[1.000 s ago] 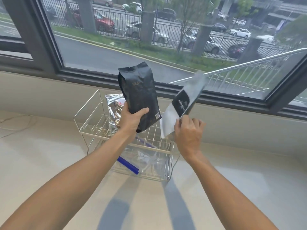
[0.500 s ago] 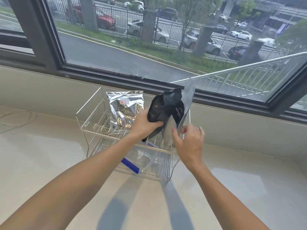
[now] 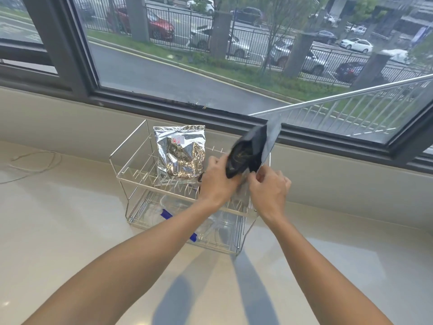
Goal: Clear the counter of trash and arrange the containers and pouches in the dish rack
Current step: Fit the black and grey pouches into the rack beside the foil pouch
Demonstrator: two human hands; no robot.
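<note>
A two-tier wire dish rack (image 3: 121, 170) stands on the pale counter below the window. A silver foil pouch (image 3: 179, 152) stands upright in the middle of its upper tier. My left hand (image 3: 216, 181) grips a black pouch (image 3: 248, 152), tilted over the rack's right end. Behind it a grey-white pouch (image 3: 273, 137) leans the same way, and my right hand (image 3: 269, 190) pinches its lower edge. Both pouches' lower ends are hidden by my hands. A clear container with a blue strip (image 3: 166, 213) lies in the lower tier.
A thin white cable (image 3: 35, 164) lies on the counter at the far left. The low wall and the dark window frame (image 3: 164, 106) rise right behind the rack. Bare counter (image 3: 339, 242) stretches to the right and in front.
Both hands have lowered the black and grey-white pouches from above the rack down into the right end of its upper tier. The silver pouch, earlier half hidden, now shows fully.
</note>
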